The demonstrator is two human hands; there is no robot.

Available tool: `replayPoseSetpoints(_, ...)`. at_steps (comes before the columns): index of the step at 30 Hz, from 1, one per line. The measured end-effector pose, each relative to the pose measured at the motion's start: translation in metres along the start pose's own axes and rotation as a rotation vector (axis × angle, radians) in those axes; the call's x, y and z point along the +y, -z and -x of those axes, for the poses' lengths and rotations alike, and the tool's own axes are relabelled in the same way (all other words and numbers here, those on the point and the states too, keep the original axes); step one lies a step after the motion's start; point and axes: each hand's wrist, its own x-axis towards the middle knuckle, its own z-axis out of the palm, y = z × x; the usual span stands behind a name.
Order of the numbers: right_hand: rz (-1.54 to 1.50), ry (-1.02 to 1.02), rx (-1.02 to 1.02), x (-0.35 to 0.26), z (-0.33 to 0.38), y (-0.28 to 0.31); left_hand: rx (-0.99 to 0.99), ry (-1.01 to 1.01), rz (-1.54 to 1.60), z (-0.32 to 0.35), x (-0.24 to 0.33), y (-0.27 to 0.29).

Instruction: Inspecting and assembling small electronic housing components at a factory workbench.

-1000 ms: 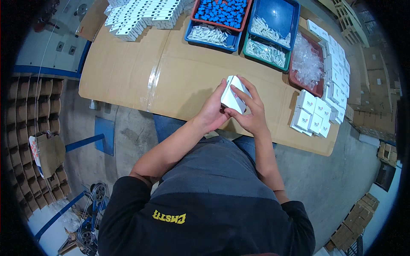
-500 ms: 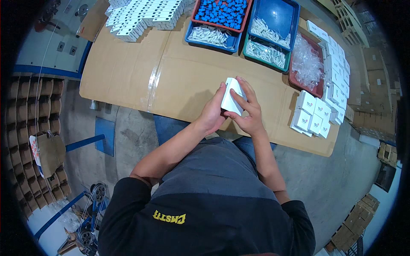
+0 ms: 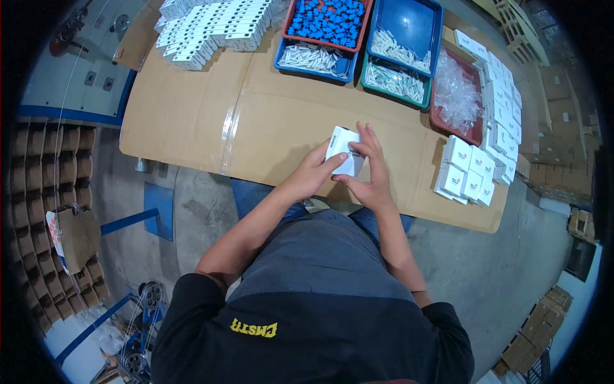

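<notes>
Cardboard covers the desk (image 3: 192, 121). Both hands hold one small white box (image 3: 344, 150) just above it: left hand (image 3: 311, 174) fingers pinch its near side, right hand (image 3: 368, 171) fingers curl round it. A loose grip could drop it. Blue tray (image 3: 404, 22) holds white sticks, red tray (image 3: 326, 20) blue bits.

— What can't you make out here?

— The small white box (image 3: 344, 150) at the centre of the frame: the hands cover its lower half, the left hand (image 3: 311, 174) on one side, the right hand (image 3: 369, 173) on the other, so its flap is hidden.

— And further up?

— The white box stacks (image 3: 211, 25) and the tray of blue parts (image 3: 326, 22) run off the top edge. The pieces in the blue tray (image 3: 403, 32) are too small to tell.
</notes>
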Motion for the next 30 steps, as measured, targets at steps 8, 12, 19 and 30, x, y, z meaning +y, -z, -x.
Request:
replayPoseSetpoints(8,-0.415,-0.453,0.053,0.016,0.006,0.008,0.061,-0.168,0.001,0.006,-0.004,0.007)
replayPoseSetpoints(12,-0.539,-0.502,-0.003,0.016,0.008,0.015,0.033,-0.192,0.005,0.012,-0.002,0.007)
replayPoseSetpoints(19,-0.479,-0.478,0.000,-0.011,-0.003,0.027,-0.005,-0.206,-0.025,0.016,0.008,0.007)
replayPoseSetpoints(30,-0.431,-0.298,0.000,-0.029,-0.006,0.032,-0.035,-0.221,-0.061,0.027,0.020,0.000)
